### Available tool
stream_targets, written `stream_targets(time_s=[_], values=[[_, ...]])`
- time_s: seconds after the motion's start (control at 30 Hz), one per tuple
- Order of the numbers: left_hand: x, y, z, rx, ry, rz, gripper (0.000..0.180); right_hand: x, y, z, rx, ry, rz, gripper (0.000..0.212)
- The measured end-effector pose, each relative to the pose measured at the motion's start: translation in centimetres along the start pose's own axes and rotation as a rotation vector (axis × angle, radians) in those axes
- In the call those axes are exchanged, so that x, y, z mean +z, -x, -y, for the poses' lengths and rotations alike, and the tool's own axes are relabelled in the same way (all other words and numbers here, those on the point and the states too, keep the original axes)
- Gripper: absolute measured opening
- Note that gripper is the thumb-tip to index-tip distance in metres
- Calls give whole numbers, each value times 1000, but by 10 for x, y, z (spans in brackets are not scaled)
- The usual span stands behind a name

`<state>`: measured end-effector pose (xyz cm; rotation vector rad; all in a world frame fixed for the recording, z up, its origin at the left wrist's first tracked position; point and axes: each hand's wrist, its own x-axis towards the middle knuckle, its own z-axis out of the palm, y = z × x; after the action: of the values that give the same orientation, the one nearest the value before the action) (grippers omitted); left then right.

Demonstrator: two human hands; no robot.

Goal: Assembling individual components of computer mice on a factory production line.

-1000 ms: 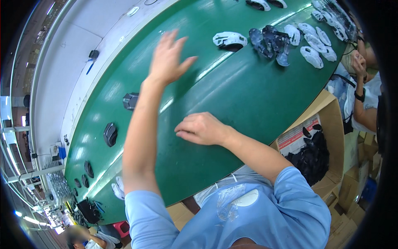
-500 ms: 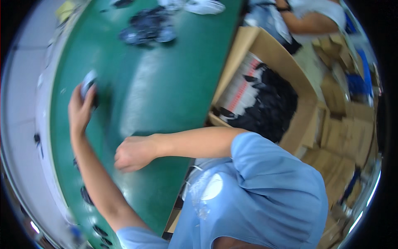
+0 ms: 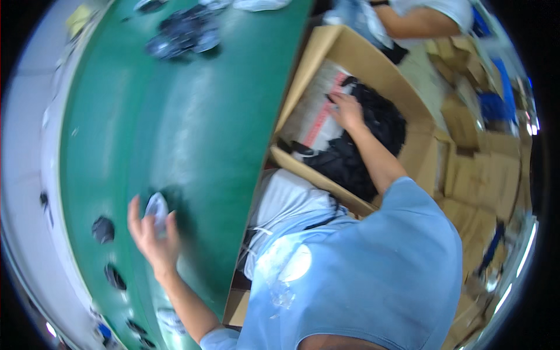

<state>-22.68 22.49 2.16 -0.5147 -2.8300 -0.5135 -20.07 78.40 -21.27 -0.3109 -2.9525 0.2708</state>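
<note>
My left hand (image 3: 153, 236) is over the green table with its thumb and fingers spread. Between them, on or just above the tabletop, is a small oval whitish, see-through piece (image 3: 156, 211); the fingers do not look closed on it. Inside the cardboard box (image 3: 423, 116) to the right, my right hand (image 3: 349, 112) reaches with fingers extended. Its fingertips touch or nearly touch a small black piece at the edge of the heap of soft black pieces (image 3: 379, 125). A white sheet with a red stripe (image 3: 321, 122) lies beside that heap.
Several dark round pieces, among them one dark disc (image 3: 103, 230), lie along the table's left side. A pile of dark, shiny pieces (image 3: 184, 32) sits at the far end of the green table (image 3: 233, 111). Another person's arm (image 3: 420, 23) is beyond the box. Flattened cardboard (image 3: 490, 175) covers the right.
My right hand has gone from above the table into the box. My left hand has come nearer with the oval piece, and its fingers have spread. The view has shifted slightly.
</note>
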Motion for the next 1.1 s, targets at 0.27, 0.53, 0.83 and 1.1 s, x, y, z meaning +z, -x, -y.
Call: stream_targets(time_s=[0.27,0.53,0.83,1.1], values=[[35,0,-5,-400,762,-80,73,-9,-14,-61,241,-254,-135,31],[57,-1,-17,-450,1444,-306,85,-158,-36,228,-276,-1407,302,22],[52,8,-40,-605,1701,-745,70,-144,-6,429,-766,-1372,145,15],[50,24,-18,-562,1595,-824,54,-136,-6,429,-886,-1350,271,28]])
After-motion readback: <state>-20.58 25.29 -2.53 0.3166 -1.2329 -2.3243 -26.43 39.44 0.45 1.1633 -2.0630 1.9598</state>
